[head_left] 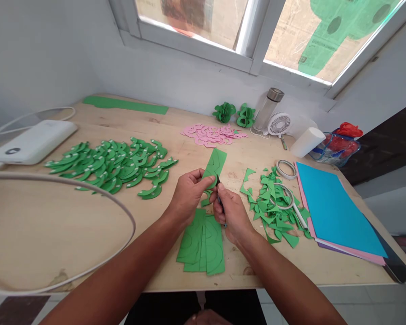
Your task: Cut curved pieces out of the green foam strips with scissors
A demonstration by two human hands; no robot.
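Left hand (189, 188): closed; green rectangular paper strip (218, 160) is pinched.
Right hand (232, 211): closed; slim dark tool (218, 181) is gripped.

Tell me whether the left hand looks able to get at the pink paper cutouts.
Probably yes: the pink paper cutouts lie mostly uncovered just beyond the green strip, though the left hand would have to release it.

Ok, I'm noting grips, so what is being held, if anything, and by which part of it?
The left hand pinches a green paper strip by its near end; the right hand grips a slim dark tool around its middle.
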